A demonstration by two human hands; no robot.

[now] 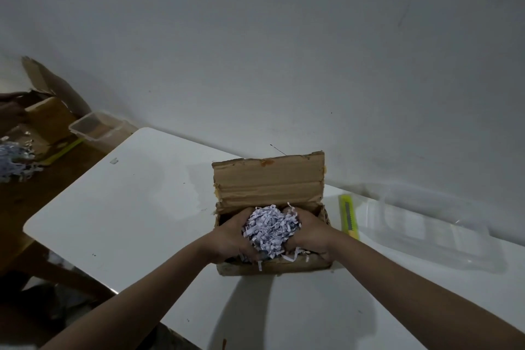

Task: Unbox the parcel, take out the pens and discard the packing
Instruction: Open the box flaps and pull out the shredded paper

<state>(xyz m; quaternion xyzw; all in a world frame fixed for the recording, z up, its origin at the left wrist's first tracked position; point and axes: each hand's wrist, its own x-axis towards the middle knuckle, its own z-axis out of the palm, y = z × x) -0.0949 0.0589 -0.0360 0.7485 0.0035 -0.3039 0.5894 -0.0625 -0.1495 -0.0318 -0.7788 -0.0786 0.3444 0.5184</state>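
A brown cardboard box [268, 182] stands on the white table [136, 207] with its lid flap raised at the back. A wad of white shredded paper [268, 229] fills the opening. My left hand [235, 237] grips the wad from the left side and my right hand [311, 231] grips it from the right, fingers curled into the paper. A few strips hang over the box's front wall. No pens show; the inside under the paper is hidden.
A yellow utility knife [349, 217] lies right of the box, beside a clear plastic container [426, 227]. At far left on a wooden surface sit another cardboard box [47, 113], a second clear container [95, 128] and loose shredded paper [14, 162].
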